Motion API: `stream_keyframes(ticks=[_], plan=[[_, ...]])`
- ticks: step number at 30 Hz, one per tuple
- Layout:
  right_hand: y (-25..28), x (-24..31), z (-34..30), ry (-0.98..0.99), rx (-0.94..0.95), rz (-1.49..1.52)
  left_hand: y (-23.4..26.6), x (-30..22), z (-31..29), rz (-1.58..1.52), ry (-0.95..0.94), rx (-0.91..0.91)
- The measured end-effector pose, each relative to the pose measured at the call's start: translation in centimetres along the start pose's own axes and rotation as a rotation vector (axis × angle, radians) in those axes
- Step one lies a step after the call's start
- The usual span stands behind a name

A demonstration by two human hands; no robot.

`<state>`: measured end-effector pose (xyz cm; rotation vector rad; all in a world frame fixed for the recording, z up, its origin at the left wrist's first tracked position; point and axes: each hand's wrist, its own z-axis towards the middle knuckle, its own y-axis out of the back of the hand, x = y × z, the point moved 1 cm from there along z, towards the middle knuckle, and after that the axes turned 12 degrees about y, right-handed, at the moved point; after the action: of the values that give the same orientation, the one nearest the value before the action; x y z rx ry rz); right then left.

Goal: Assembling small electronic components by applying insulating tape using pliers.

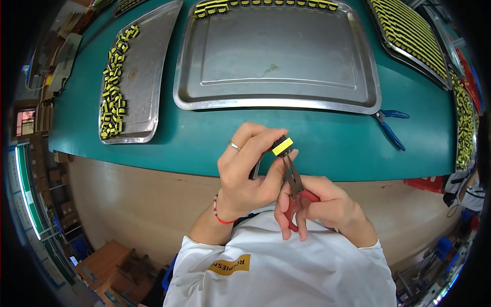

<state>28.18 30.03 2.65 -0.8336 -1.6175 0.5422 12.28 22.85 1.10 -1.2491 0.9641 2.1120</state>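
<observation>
My left hand (244,166) pinches a small transformer (282,147), a black block with a yellow top, between thumb and fingertips. In my right hand (327,204) is a pair of long-nose pliers (293,179) with red handles. The jaws of the pliers reach up to the near end of the transformer, where its pins seem to be. Whether the jaws grip a pin is too small to tell. Both hands are in front of the near edge of the green table (204,153). A ring and a red bracelet are on my left hand and wrist.
A large metal tray (276,102) lies ahead, with transformers lined along its far side. Another tray (148,102) on the left holds a loose heap. Blue-handled cutters (391,128) lie to the right. Full rows fill a tray (409,36) at the far right.
</observation>
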Motion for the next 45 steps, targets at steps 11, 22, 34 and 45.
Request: stream_keyframes(ticks=[11,22,34,45], plan=[[1.4,-0.2,-0.2,0.052,0.068,0.082,0.0,0.1,0.1,-0.06,-0.037,0.022],[1.0,-2.0,2.5,1.18,-0.548,-1.194,-1.4,-0.4,-1.3,-0.372,0.261,0.148],[-0.1,-1.3,1.0,0.857,-0.441,-1.016,-1.5,0.4,-0.5,-1.378,0.606,0.291],[-0.4,-1.3,0.7,0.765,-0.504,-1.034,-1.7,0.2,-0.9,-0.976,0.337,0.449]])
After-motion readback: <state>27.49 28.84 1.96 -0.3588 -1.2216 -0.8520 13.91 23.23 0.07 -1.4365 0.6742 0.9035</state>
